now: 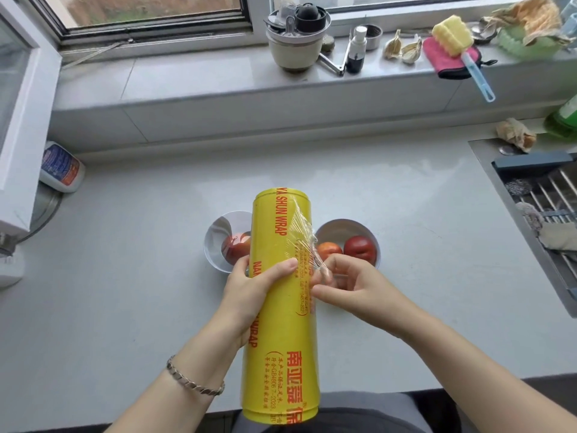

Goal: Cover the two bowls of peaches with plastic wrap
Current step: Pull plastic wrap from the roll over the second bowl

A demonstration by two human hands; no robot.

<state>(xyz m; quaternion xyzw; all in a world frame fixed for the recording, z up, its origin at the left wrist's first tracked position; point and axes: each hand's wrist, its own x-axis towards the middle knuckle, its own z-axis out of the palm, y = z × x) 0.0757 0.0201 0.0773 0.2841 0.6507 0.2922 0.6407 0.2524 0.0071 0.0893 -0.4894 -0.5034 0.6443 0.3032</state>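
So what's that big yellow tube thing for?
It's a roll of plastic wrap. A person holds it over the counter. The left hand grips its middle, and the right hand pinches the loose film to peel it free. Two white bowls of peaches sit underneath, the left bowl and the right bowl. The right one looks uncovered; the roll hides part of the left.
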